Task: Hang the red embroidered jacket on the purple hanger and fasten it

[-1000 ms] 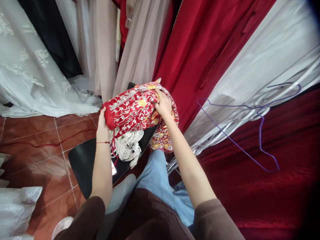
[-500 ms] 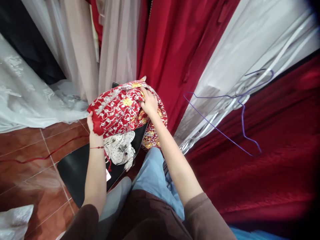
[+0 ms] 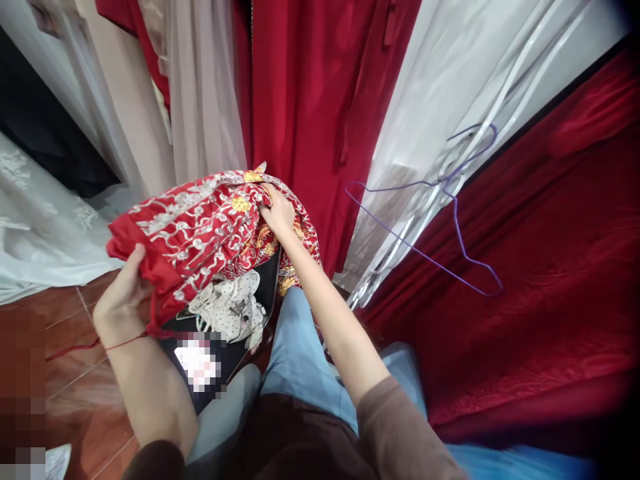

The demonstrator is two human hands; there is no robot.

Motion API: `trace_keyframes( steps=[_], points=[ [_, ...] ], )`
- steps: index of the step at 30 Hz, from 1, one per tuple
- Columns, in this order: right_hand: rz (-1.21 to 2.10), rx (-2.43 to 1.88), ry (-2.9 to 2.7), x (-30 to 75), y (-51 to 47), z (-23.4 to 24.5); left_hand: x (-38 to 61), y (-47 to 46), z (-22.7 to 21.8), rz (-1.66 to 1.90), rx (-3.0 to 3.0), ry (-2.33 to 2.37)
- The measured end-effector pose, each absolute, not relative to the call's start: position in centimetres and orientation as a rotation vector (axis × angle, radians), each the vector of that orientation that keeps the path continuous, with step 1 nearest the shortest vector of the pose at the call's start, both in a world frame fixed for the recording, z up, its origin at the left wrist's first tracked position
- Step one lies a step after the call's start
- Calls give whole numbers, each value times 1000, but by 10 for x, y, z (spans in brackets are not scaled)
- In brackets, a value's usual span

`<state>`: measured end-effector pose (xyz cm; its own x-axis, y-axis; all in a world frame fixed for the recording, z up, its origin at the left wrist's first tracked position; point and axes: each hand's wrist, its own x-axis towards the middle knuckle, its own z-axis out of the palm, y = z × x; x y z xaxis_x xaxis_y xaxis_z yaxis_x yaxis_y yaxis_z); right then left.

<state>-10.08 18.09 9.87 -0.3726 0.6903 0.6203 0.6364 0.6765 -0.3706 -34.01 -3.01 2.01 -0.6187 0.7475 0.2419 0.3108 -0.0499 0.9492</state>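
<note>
A red embroidered garment point(image 3: 205, 230), with silver vines and yellow flowers, stretches between my hands over a dark seat point(image 3: 271, 277). At its plain red end, my left hand point(image 3: 123, 293) is closed on the cloth, thumb on top and fingers hidden beneath. My right hand point(image 3: 279, 212) grips a bunched fold farther along. Beyond it the cloth hangs over the seat's edge near my knee. Below the garment lies a crumpled white dotted cloth item point(image 3: 231, 308) on the seat. A thin red cord point(image 3: 75, 349) trails left, beside my left wrist.
Long red fabric point(image 3: 310, 100), pale gowns point(image 3: 205, 87) and a white lacy skirt point(image 3: 45, 233) hang around me. To the right, a purple wire hanger point(image 3: 425, 250) hangs by white rails point(image 3: 505, 87). Red-brown tiles point(image 3: 95, 407) cover the floor at left.
My left hand has moved left and nearer to me, drawing out the plain end of the garment. My right hand keeps its grip on the fold. The whole view has shifted slightly.
</note>
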Motion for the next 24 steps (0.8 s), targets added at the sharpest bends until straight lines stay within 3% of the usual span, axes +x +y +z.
trace_keyframes(
  steps=[5,11,19,24],
  points=[
    [268,-1074,-2069,-81,187,106,-289,-55,52,1907,967,1386],
    [155,-1256,-2253,-21,194,115,-250,-28,85,1693,959,1559],
    [-80,-1447,-2461,44,181,94,-174,-20,115,2047,995,1322],
    [-145,-1458,-2479,72,176,95,-121,-13,153,2061,1005,1254]
  ],
)
